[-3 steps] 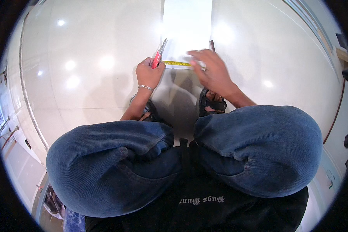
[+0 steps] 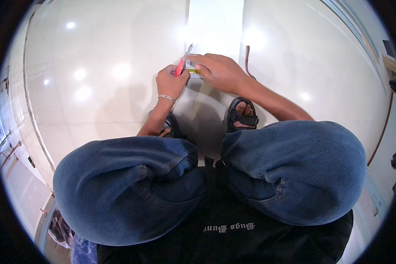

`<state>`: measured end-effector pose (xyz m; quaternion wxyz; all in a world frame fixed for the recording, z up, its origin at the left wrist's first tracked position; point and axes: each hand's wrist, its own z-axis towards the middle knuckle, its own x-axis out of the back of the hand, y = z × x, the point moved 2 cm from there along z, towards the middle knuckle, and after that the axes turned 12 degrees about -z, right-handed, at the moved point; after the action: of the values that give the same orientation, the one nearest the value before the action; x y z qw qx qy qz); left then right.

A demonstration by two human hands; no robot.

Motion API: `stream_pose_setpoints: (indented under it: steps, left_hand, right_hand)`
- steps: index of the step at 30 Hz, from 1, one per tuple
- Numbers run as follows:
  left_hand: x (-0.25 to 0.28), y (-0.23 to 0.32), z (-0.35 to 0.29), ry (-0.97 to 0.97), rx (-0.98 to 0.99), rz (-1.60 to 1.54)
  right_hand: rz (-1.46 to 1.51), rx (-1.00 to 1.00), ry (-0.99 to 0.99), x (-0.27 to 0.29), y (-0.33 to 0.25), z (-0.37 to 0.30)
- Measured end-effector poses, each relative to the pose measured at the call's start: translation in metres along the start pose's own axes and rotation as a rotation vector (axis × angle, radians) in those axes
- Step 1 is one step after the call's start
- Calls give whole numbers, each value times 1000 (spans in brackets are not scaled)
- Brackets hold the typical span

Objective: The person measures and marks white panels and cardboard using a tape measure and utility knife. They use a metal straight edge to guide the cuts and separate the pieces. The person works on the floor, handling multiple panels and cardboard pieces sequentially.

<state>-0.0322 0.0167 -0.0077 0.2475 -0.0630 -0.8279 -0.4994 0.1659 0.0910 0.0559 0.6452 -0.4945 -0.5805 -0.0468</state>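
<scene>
My left hand [image 2: 169, 82] is closed round a red-handled utility knife [image 2: 179, 67] at the near left corner of a long white sheet [image 2: 215, 26]. The knife points away from me, tilted a little to the right. A short stretch of yellow measuring tape [image 2: 192, 71] shows beside the left thumb, along the sheet's near edge; the rest of it is hidden. My right hand [image 2: 220, 72] lies across the sheet from the right. Its fingers stretch out to the knife, thumb apart from them, and whether they touch it I cannot tell.
A thin brown strip [image 2: 247, 59] lies on the shiny tiled floor [image 2: 105, 97], right of the sheet. My sandalled feet, with the right sandal [image 2: 242, 118] plainest, stand just nearer than the hands. Metal-coloured rails [image 2: 352, 26] run along the far right.
My right hand has moved left along the tape, up to the knife, and covers most of the tape. More of the brown strip shows. The left hand has barely moved.
</scene>
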Motion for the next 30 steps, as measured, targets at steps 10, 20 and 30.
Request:
stream_pose_setpoints:
  steps: [10, 20, 30]
  left_hand:
    - [-23, 27, -9, -47, 120, 149]
    - [-23, 33, -11, -46, 117, 133]
    - [-20, 32, -6, -35, 13, 101]
  right_hand:
    - [-122, 7, 34, -11, 15, 31]
    - [109, -465, 522, 31, 55, -21]
    - [728, -638, 561, 23, 26, -70]
